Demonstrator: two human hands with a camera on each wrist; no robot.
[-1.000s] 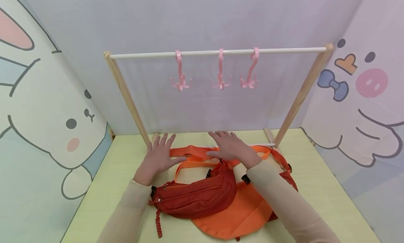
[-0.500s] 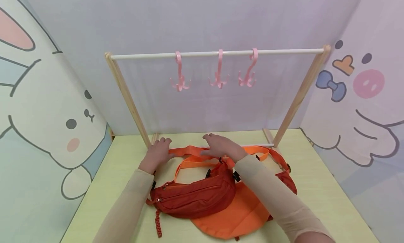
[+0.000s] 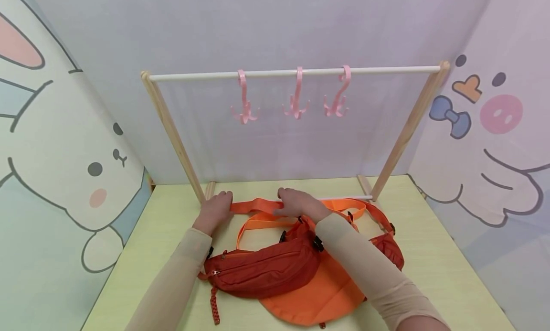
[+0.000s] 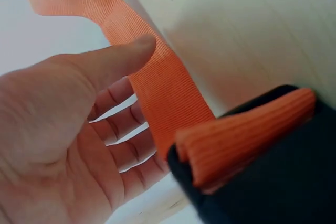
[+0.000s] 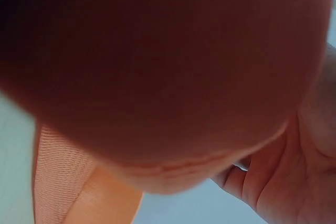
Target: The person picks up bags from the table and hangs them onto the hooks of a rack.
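Left hand [image 3: 215, 209]: thumb laid across one face of a flat orange ribbed webbing strap [image 3: 254, 207], fingers bent behind the other face; strap clamped between them. Left wrist view shows the same hold, with a black fitting [image 4: 283, 187] carrying a folded end of orange webbing just beside the fingers.

Right hand [image 3: 302, 204]: over the strap, to the right of the left hand; thumb and bent fingers lie about the strap's edges. Cannot tell whether they are closed on it; in the right wrist view a blurred dark red surface covers most of the grip.

Strap runs between the two hands. A lighter orange narrow strap [image 3: 264, 221] loops just on the near side of it.

Dark red fabric waist bag with zips [image 3: 262, 269]: on the tabletop [image 3: 137, 245], nearer the person than both hands. A braided red cord [image 3: 215, 304] trails from its end below the left hand. Rounded orange fabric piece [image 3: 318, 293]: partly under the bag, on the near side of the right hand.

Beyond and above both hands: white rod [image 3: 193, 76] on wooden posts, bearing three pink plastic hooks [image 3: 296, 99].
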